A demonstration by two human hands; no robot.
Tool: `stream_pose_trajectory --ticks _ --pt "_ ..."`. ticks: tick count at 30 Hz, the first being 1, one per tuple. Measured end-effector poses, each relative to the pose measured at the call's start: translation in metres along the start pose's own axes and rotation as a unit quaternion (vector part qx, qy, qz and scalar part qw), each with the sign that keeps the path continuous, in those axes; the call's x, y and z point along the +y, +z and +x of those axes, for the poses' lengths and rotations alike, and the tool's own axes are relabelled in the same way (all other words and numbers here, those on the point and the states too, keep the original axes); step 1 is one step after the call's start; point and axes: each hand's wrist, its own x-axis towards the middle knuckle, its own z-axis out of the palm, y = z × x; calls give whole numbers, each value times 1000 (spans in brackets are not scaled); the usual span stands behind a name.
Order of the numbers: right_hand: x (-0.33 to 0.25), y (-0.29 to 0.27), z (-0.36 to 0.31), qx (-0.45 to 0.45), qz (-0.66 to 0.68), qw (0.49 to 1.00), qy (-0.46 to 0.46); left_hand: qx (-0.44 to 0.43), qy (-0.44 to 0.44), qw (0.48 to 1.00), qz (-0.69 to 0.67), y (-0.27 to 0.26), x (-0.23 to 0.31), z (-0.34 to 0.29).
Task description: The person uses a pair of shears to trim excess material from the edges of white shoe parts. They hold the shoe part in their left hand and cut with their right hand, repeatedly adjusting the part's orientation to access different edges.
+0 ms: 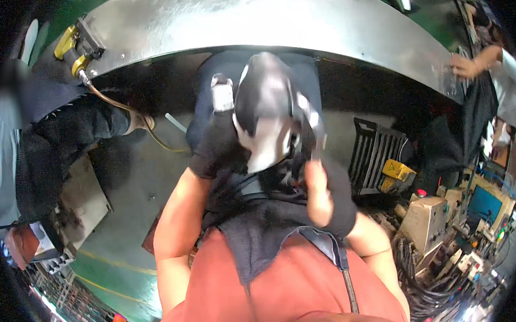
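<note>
A black, grey and white shoe (pixel 265 105) is held over my lap, smeared by motion. My left hand (pixel 217 142), in a black glove, is closed on its left side. A white patch shows beside the shoe above that glove; whether it is a covered fingertip or a tag is unclear. My right hand (pixel 323 195) is at the shoe's lower right, with a black covering and a bare, blurred thumb. Its fingers look closed round a thin thing, too blurred to name. A dark apron (pixel 261 225) lies beneath both hands.
A curved metal bench (pixel 233 22) spans the far side, with a yellow and black power tool (pixel 74 51) and its hose at the left. Another person's hand (pixel 466 67) rests on its right end. A black slatted crate (pixel 377 149) and a control box (pixel 424 216) stand right.
</note>
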Motion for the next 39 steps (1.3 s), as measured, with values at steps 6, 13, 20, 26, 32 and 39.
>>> stream_pose_trajectory --ticks 6,13,20,26,32,39 --pt "72 6 43 7 165 950 264 36 -73 857 509 53 -31 1" --pt "95 -8 49 -50 209 962 166 107 175 853 481 41 -72 -20" --pt "125 -59 48 -232 -2 968 95 -188 -6 908 375 10 -24 -29" --pt "133 -20 27 -112 -285 949 -79 -164 -72 938 296 24 -11 -32" --pt "147 -14 16 -99 -178 973 -107 6 -43 999 5 45 -85 0" --pt "103 -109 50 -306 -232 923 18 140 115 797 576 73 -72 -2"
